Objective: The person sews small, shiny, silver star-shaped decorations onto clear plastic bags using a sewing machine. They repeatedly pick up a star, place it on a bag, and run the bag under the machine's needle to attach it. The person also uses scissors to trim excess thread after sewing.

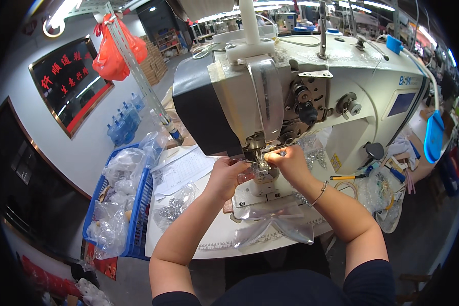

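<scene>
A large white industrial sewing machine (311,56) stands in front of me. My left hand (227,176) is closed in a pinch just left of the presser foot, on a piece of clear plastic (246,174). To the right of the needle area my right hand (290,163) is closed too, its fingertips up against the metal parts by the needle; what lies between them is hidden. Below both hands, a folded clear plastic sheet (275,229) hangs over the table's front edge. A bracelet circles my right wrist.
At left stands a blue basket (142,224) heaped with clear plastic bags. Printed paper (181,171) and a bag of small shiny parts (173,209) lie on the white table (160,245). On the right are a yellow pen (348,177), tools and a hanging blue-handled item (433,136).
</scene>
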{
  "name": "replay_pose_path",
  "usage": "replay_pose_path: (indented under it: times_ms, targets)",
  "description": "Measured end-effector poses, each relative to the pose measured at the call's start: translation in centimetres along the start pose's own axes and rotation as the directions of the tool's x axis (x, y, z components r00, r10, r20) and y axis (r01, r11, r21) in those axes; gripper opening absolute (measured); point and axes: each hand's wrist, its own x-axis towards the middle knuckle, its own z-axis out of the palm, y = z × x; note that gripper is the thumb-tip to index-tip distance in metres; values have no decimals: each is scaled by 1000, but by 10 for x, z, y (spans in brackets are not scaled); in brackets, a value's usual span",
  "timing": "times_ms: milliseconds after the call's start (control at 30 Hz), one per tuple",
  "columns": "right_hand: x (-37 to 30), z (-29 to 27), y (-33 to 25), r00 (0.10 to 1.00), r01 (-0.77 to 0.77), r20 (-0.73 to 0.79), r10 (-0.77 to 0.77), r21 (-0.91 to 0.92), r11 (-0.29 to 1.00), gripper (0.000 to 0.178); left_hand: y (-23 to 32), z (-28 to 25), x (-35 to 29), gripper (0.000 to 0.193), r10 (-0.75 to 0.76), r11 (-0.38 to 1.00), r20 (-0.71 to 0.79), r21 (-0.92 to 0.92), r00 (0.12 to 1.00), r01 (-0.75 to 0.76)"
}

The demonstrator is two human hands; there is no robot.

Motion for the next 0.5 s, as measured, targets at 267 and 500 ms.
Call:
replay_pose_path:
  times_ms: [267, 500]
  targets:
    - [-3, -4, -8, 998, -30, 60, 30, -5, 1000, 22, 0, -1, 0, 16, 3, 999, -6, 52, 1000, -2]
    - [1, 1, 1, 999, 10, 34, -12, 54, 998, 21, 1, -1, 2, 21, -13, 997, 9, 82, 1000, 12]
